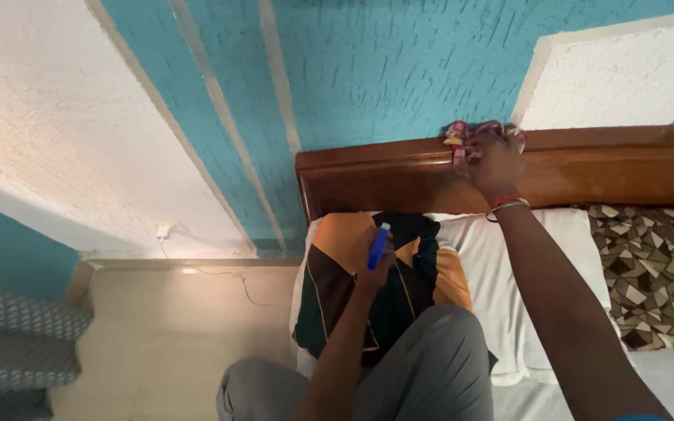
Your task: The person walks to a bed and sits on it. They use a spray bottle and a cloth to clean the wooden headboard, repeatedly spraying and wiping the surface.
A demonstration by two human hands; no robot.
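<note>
Fingers of the right hand (pixel 495 160) close on a pink cloth (pixel 462 139) atop the wooden headboard (pixel 587 168), pressing it as if wiping; the left hand (pixel 374 269) grips a blue spray bottle (pixel 378 245) above the orange-and-black pillow (pixel 337 257) at the bed's head.

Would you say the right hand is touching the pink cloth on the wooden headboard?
Touching: the head view shows the right hand pressed on the pink cloth atop the headboard, no gap.
</note>
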